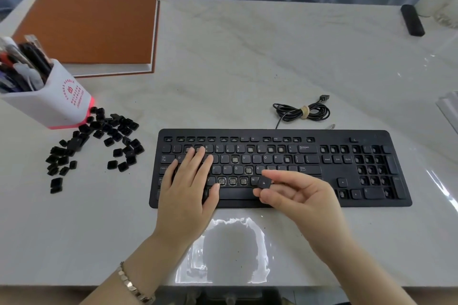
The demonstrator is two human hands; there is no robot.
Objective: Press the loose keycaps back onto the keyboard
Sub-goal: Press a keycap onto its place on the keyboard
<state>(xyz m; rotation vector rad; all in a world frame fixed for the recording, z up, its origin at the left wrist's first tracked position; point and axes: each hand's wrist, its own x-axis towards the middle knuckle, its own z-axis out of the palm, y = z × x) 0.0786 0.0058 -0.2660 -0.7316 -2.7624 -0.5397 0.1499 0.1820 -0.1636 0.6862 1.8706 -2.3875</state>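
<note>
Head view: a long, flat, matte black plastic keyboard (347, 136) lies on a pale, glossy, marble-veined table (247, 57), its long axis running left to right and its front edge toward the person. The left hand (190, 186) rests palm down on the keyboard's left end, fingers straight and slightly spread, holding nothing. The right hand (297, 195) hovers just right of it, over the bottom letter row, pinching a small square black keycap (264, 183) between thumb and forefinger, with its other fingers loosely curled. The cap's top face carries a pale arrow mark and tilts up toward the camera. Between the two hands, several bare square sockets (232, 181) show pale centres, and more stand open across the number pad, well to the right of the right hand. A scattered heap of loose keycaps (99, 141), glossy black and blocky, lies on the table to the left of the left hand, apart from the keyboard's edge. Beyond that heap stands a white square pen holder (57, 104) with red print, and behind it lies a brown leather-textured notebook (89, 25). A coiled black cable (302, 112) lies just past the keyboard's far edge, beyond the right hand. Bare tabletop stretches between the wrists and the near table edge.
</note>
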